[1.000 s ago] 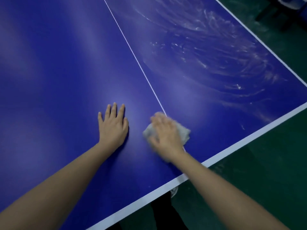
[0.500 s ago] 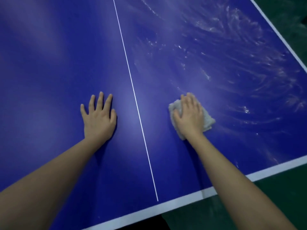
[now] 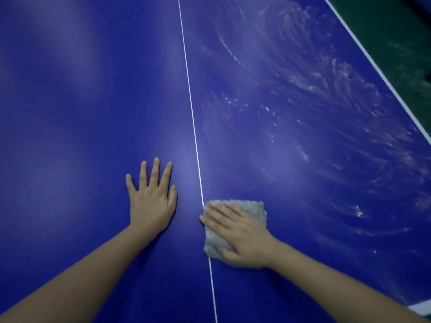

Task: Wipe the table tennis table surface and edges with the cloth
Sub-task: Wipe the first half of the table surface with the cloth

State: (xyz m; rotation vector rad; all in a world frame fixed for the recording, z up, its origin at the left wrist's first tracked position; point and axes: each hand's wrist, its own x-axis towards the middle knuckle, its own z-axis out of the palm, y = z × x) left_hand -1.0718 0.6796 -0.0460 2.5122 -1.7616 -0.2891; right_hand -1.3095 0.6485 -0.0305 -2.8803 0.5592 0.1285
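Right hand (image 3: 240, 234) lies flat on the pale grey, nubbly folded cloth (image 3: 255, 207), fingers straight and pressing down, nothing clenched; the cloth sits on the dark blue table tennis table (image 3: 81, 113) just right of the thin white centre line (image 3: 191, 108), its left edge touching that line. Left hand (image 3: 151, 199) is splayed palm-down on bare blue just left of the line, holding nothing, apparently taking body weight. Risks as I read them: the cloth is only pinned, not gripped, so a fast stroke could leave it behind or bunch it under the palm; whitish swirled streaks (image 3: 314, 89) cover the right half, so the cloth may be smearing residue rather than lifting it; the propped hand could skid if the wiping reaches damp surface beneath it. Room: the left half is broad and free of streaks, open for long passes; the white side border (image 3: 382, 73) runs well away on the right with green floor (image 3: 396, 31) beyond; only a sliver of the near white border (image 3: 422, 307) shows, so edge work looks not yet done
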